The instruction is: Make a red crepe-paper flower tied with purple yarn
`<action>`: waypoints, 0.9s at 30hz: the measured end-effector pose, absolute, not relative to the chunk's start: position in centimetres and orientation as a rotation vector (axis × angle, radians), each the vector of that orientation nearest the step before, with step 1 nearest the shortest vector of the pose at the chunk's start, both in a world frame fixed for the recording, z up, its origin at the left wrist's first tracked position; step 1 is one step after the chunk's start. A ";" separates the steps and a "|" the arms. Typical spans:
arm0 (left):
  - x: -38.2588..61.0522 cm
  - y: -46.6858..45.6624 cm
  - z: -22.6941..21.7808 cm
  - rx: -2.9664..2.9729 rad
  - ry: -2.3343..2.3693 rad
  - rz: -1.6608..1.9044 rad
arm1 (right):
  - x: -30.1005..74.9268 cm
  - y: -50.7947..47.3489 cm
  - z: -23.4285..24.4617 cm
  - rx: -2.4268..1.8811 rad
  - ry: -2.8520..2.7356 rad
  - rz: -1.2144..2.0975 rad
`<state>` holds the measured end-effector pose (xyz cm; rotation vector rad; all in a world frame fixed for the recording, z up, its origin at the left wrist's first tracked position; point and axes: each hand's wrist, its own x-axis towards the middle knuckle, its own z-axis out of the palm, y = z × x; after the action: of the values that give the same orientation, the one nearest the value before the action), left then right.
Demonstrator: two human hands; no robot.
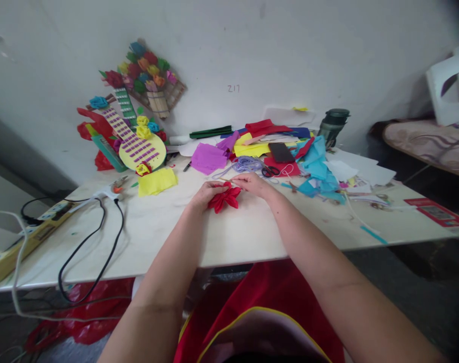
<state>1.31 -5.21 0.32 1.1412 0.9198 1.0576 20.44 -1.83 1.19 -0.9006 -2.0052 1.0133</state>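
A red paper flower [225,199] with pointed petals is gripped in my left hand [203,195], above the near middle of the table. Just behind the flower, my right hand [252,184] is closed in a pinch on a thin light-brown stick [225,179]. The stick's free end points left toward my left fingers; whether it touches the flower I cannot tell. Beyond my hands lie a coil of pale purple cord [247,164], black-handled scissors [270,171] and purple paper sheets [209,158].
Coloured paper, a dark phone [281,152] and a dark bottle [332,126] fill the back. At left are yellow paper [157,182], a paper-flower guitar [148,151], a teal glue bottle [106,149], a glue gun [110,191] with a black cable and a power strip [29,237].
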 end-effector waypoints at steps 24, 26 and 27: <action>1.5 -5.3 0.5 1.210 0.887 1.060 | 20.3 -1.4 0.6 -0.897 -2.015 0.951; 1.5 -5.3 0.5 1.206 0.890 1.062 | 20.2 -1.2 0.4 -0.875 -2.011 0.921; 1.5 -5.3 0.5 1.202 0.894 1.063 | 20.2 -1.1 0.4 -0.864 -2.011 0.908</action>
<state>1.51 -5.32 0.54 1.2015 0.8936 1.0631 20.22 -1.12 0.36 -0.8641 -2.0111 0.9083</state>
